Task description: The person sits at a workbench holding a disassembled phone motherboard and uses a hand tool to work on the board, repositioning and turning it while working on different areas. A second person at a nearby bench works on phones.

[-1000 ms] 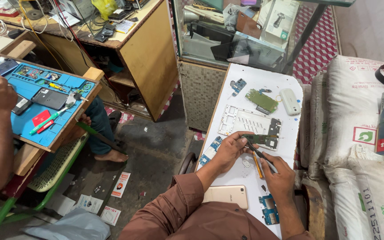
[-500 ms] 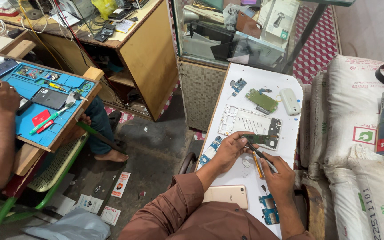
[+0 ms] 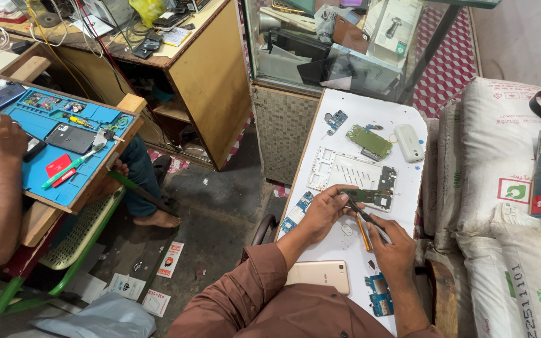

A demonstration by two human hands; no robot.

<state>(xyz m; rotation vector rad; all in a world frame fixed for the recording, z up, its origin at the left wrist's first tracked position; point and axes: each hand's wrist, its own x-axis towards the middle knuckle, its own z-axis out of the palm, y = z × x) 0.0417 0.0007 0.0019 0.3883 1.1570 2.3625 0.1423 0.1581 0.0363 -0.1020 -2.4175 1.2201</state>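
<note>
Tweezers [image 3: 370,220] in the person's right hand [image 3: 396,250] touch a small dark green circuit board [image 3: 370,198] that the left hand [image 3: 324,209] pins with closed fingertips at its left end; right fingers are clamped on the tool; board work looks midway, and the next move seems to call for a steady, fine tip; the board lies on the white table [image 3: 352,112], near the white phone frame [image 3: 345,169]; an orange-handled tool [image 3: 363,241] rests beside it.

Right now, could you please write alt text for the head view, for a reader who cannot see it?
A person's left hand steadies a circuit board on a white table while the right hand probes it with a thin tool. A gold phone lies nearby; another person works at a blue mat.
</note>
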